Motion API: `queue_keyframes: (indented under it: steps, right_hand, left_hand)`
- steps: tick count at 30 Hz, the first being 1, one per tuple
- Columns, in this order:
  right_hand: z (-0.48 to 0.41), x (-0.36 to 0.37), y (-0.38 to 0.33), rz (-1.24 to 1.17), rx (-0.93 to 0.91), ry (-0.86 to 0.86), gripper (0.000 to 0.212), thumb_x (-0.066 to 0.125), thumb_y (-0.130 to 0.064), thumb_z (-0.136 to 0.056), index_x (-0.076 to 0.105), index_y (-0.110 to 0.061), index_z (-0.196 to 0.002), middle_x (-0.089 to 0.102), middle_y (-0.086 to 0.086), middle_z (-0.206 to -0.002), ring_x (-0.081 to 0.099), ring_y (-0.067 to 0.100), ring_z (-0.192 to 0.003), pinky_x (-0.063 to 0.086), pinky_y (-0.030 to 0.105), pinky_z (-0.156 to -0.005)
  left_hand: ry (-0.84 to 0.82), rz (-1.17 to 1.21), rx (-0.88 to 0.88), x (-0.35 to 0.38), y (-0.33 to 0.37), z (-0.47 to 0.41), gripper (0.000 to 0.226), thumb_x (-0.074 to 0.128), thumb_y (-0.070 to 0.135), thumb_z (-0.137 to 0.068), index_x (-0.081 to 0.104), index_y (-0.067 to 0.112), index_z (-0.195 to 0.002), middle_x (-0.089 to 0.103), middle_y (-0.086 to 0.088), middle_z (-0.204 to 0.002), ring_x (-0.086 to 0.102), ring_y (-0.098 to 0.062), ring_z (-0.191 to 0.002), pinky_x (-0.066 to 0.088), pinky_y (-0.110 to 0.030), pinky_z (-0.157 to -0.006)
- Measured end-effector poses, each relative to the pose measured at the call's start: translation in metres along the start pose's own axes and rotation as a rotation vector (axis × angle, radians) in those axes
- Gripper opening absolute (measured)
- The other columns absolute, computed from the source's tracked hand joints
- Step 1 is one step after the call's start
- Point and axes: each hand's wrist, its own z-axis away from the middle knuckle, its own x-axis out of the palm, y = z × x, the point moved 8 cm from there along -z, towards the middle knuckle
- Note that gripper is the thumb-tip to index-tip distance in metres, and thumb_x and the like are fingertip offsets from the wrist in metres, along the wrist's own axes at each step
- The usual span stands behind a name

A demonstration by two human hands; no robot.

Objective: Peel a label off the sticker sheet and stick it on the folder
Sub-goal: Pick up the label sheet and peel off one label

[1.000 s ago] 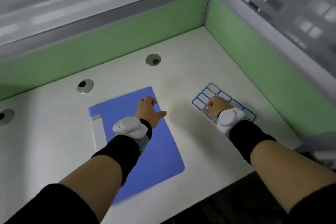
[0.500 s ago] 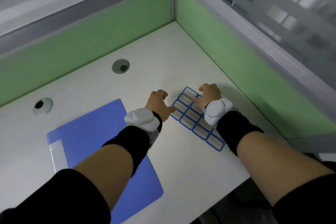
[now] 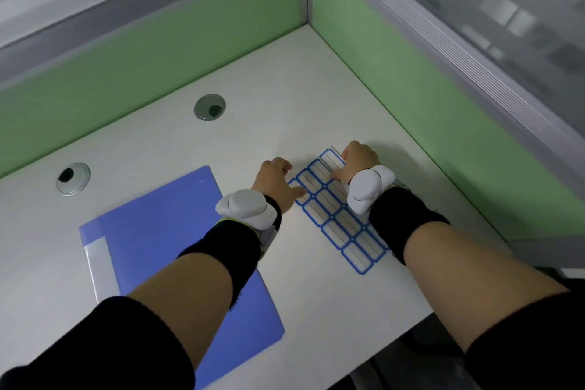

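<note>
A blue folder [image 3: 152, 231] with a white spine strip lies flat on the white desk, partly under my left forearm. To its right lies the sticker sheet [image 3: 338, 218], a grid of white labels with blue borders. My left hand [image 3: 275, 182] is beside the sheet's far left edge, fingers curled, with the thumb pressing on a label there. My right hand [image 3: 357, 161] is curled over the sheet's far end, fingertips on the top labels, where a corner looks slightly raised. Whether a label is lifted I cannot tell. Both wrists carry white devices over black cuffs.
Two round grey cable grommets [image 3: 210, 107] [image 3: 73, 178] sit in the desk behind the folder. Green partition walls [image 3: 411, 79] close the desk at the back and right, meeting in a corner. The desk's front edge [image 3: 395, 329] runs under my right forearm.
My left hand left the folder and moved right to the sheet's left edge. My right hand shifted to the sheet's far end. The view swung right.
</note>
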Motion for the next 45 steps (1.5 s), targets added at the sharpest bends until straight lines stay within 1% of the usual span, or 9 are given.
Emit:
queue_keyframes:
  steps: [6,9,18,24,31,36,40,42,45]
  right_hand:
    - [0.009,-0.001,-0.008,-0.036,-0.073,-0.022,0.014,0.063,-0.011,-0.085,0.064,-0.004,-0.097,0.063,0.014,-0.124,0.058,0.030,-0.114,0.047,0.031,-0.093]
    - [0.021,-0.012,-0.028,-0.099,-0.157,0.003,0.024,0.058,-0.008,-0.088,0.062,-0.001,-0.111,0.064,0.013,-0.124,0.058,0.030,-0.114,0.046,0.031,-0.094]
    - [0.079,-0.058,-0.114,-0.186,-0.403,0.068,0.023,0.063,-0.009,-0.083,0.066,-0.002,-0.105,0.069,0.016,-0.116,0.062,0.030,-0.108,0.046,0.031,-0.092]
    - [0.112,-0.076,-0.167,-0.232,-0.547,0.084,0.019,0.067,-0.009,-0.081,0.070,-0.001,-0.098,0.072,0.017,-0.107,0.053,0.014,-0.081,0.035,0.019,-0.073]
    - [0.158,-0.094,-0.230,-0.305,-0.718,0.085,0.018,0.068,-0.003,-0.079,0.069,0.009,-0.093,0.062,0.012,-0.080,0.054,0.016,-0.080,0.041,0.023,-0.069]
    - [0.200,-0.101,-0.278,-0.284,-0.833,0.047,0.019,0.067,-0.003,-0.081,0.068,0.010,-0.094,0.060,0.009,-0.081,0.053,0.016,-0.079,0.039,0.024,-0.074]
    - [0.223,-0.102,-0.302,-0.281,-0.878,0.010,0.013,0.065,-0.004,-0.083,0.068,0.002,-0.094,0.059,0.006,-0.072,0.052,0.014,-0.069,0.042,0.023,-0.067]
    - [0.237,-0.101,-0.315,-0.273,-0.905,0.007,0.008,0.066,-0.004,-0.083,0.066,-0.004,-0.091,0.054,-0.003,-0.062,0.049,0.010,-0.060,0.039,0.016,-0.059]
    - [0.255,-0.103,-0.335,-0.269,-0.948,0.033,0.018,0.065,-0.002,-0.083,0.067,0.009,-0.097,0.058,0.006,-0.070,0.052,0.017,-0.072,0.042,0.022,-0.066]
  left_hand:
    - [0.035,0.019,-0.006,-0.014,-0.007,0.009,0.051,0.073,0.021,-0.073,0.052,0.009,-0.118,0.054,-0.011,-0.121,0.055,-0.023,-0.104,0.041,-0.026,-0.081]
    - [0.059,0.045,-0.006,-0.031,-0.008,0.015,0.047,0.071,0.021,-0.075,0.053,0.009,-0.117,0.055,-0.011,-0.120,0.056,-0.022,-0.103,0.041,-0.026,-0.082]
    - [0.256,0.079,0.041,-0.127,0.004,0.041,0.041,0.068,0.022,-0.078,0.055,0.007,-0.113,0.057,-0.013,-0.118,0.056,-0.025,-0.103,0.041,-0.028,-0.082]
    - [0.302,0.133,0.066,-0.177,0.012,0.063,0.026,0.062,0.017,-0.082,0.061,0.007,-0.106,0.066,-0.014,-0.107,0.060,-0.030,-0.101,0.046,-0.031,-0.088]
    - [0.420,0.205,0.131,-0.245,0.010,0.099,0.017,0.058,0.009,-0.085,0.066,0.000,-0.097,0.070,-0.021,-0.099,0.062,-0.027,-0.085,0.041,-0.025,-0.073]
    - [0.447,0.282,0.188,-0.292,-0.003,0.129,0.015,0.058,0.008,-0.086,0.064,-0.003,-0.094,0.059,-0.010,-0.083,0.051,-0.018,-0.076,0.039,-0.026,-0.073]
    - [0.459,0.345,0.245,-0.316,-0.012,0.144,0.007,0.056,0.007,-0.087,0.056,0.009,-0.081,0.051,0.005,-0.064,0.047,0.003,-0.049,0.039,-0.018,-0.058]
    - [0.499,0.373,0.253,-0.330,-0.019,0.154,0.011,0.056,0.008,-0.088,0.053,0.011,-0.077,0.049,0.008,-0.062,0.045,0.004,-0.049,0.036,-0.009,-0.052]
    - [0.557,0.398,0.257,-0.348,-0.027,0.166,0.023,0.056,0.010,-0.087,0.051,0.018,-0.066,0.051,0.004,-0.062,0.044,0.001,-0.049,0.034,-0.004,-0.046]
